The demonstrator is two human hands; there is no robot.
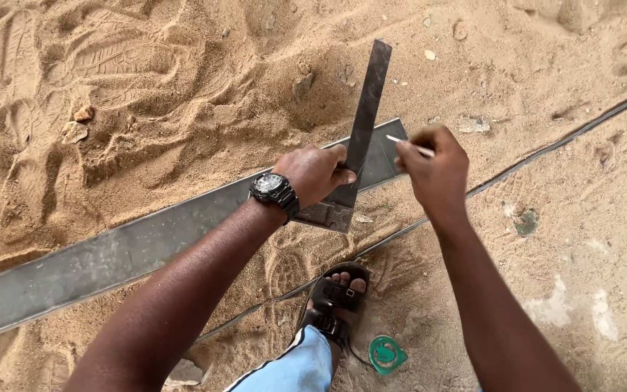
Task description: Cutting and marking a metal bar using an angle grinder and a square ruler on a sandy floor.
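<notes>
Pressing a dark metal square [363, 123] across a long grey metal bar [132, 250] at frame centre, the left hand [316, 172] has its fingers clenched on the blade, while the right hand [435, 165] pinches a thin white marker [409, 145] beside its edge. Loose sand [146, 87] underlies the bar, so the square could slip and skew the line; a sandalled foot [339, 294] stands below
</notes>
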